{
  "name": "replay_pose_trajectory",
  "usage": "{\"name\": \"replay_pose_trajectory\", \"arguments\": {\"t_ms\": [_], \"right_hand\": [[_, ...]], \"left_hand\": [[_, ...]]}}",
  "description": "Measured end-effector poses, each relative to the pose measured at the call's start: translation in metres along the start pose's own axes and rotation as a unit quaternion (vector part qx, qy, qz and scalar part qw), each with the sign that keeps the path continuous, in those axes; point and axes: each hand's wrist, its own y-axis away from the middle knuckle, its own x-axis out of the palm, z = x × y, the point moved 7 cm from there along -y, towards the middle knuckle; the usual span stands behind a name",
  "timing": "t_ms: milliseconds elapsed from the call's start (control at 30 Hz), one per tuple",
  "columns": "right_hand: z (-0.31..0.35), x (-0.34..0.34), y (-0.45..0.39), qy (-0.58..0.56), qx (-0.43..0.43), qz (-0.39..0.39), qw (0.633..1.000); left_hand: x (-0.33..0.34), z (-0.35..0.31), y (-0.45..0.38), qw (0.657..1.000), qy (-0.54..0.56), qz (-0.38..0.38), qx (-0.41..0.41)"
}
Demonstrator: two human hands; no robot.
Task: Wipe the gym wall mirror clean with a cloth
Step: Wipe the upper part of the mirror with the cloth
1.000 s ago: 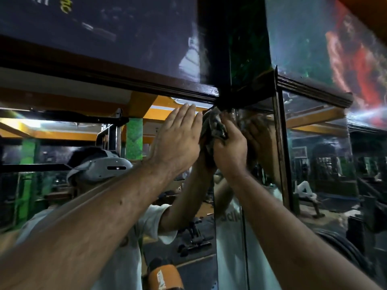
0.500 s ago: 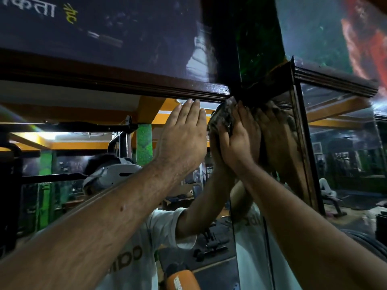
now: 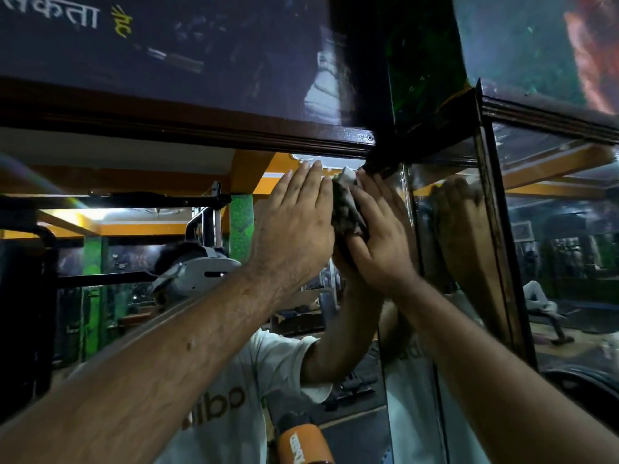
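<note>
The mirror (image 3: 140, 296) filled the wall, and its dark wooden frame (image 3: 201, 133) crossed the view toward twelve o'clock. The left hand (image 3: 294, 229) lay flat on the glass with straight fingers together, while the right hand (image 3: 382, 239), at three o'clock from it, pressed the cloth (image 3: 346, 204) with nearly straight fingers just under the frame corner. To wipe this corner well, I think the cloth should be pushed fully into the edge with firm, even pressure.

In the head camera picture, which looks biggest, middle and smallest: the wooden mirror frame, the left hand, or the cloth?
1. Wooden mirror frame, stretching across the picture.
2. Left hand, flat on the glass.
3. Cloth, mostly hidden under the right hand.
</note>
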Motion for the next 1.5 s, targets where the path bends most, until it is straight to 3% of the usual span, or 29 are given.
{"name": "replay_pose_trajectory", "arguments": {"t_ms": [67, 133, 267, 433, 533, 600, 700, 800, 867, 933, 1033, 1167, 1400, 1500], "right_hand": [[-0.010, -0.013, 0.005, -0.037, 0.037, -0.037, 0.998], [-0.004, -0.012, 0.004, -0.050, 0.070, -0.008, 0.996], [-0.001, 0.000, 0.006, 0.081, 0.064, 0.060, 0.993], [-0.022, -0.001, 0.008, -0.097, 0.150, -0.040, 0.983], [-0.015, 0.000, -0.001, 0.054, 0.136, -0.054, 0.988], [-0.004, 0.008, -0.002, 0.092, 0.075, -0.005, 0.993], [0.001, 0.009, 0.005, 0.042, -0.029, 0.014, 0.999], [-0.023, -0.008, -0.007, -0.109, 0.092, -0.061, 0.988], [-0.009, -0.006, -0.013, -0.017, 0.130, -0.062, 0.989], [0.016, 0.012, -0.009, 0.072, 0.071, -0.005, 0.995], [0.018, 0.021, -0.004, 0.090, -0.001, 0.042, 0.995], [-0.008, 0.002, -0.022, 0.048, 0.073, 0.002, 0.996], [0.004, 0.014, -0.013, 0.160, 0.006, -0.013, 0.987], [0.003, 0.005, -0.024, 0.174, 0.048, -0.035, 0.983]], "left_hand": [[-0.001, -0.004, 0.008, 1.000, -0.010, -0.003, 0.012], [-0.002, -0.003, 0.011, 1.000, -0.017, 0.000, 0.000], [0.001, 0.004, 0.010, 0.999, -0.016, 0.015, -0.025], [0.001, 0.004, 0.011, 1.000, -0.014, 0.005, -0.017], [0.000, 0.004, 0.010, 1.000, -0.013, 0.013, -0.015], [-0.001, 0.005, 0.010, 1.000, -0.009, 0.018, -0.012], [-0.004, 0.010, 0.010, 0.999, 0.002, 0.034, -0.006], [-0.007, 0.015, 0.012, 1.000, 0.004, 0.030, -0.005], [-0.010, 0.016, 0.013, 1.000, -0.002, 0.020, -0.010], [-0.012, 0.019, 0.013, 1.000, 0.003, 0.014, -0.023], [-0.014, 0.026, 0.014, 0.999, 0.014, 0.021, -0.038], [-0.018, 0.036, 0.016, 0.998, 0.013, 0.030, -0.044], [-0.021, 0.040, 0.017, 0.999, 0.016, 0.041, -0.033], [-0.020, 0.043, 0.018, 0.998, 0.015, 0.045, -0.031]]}}
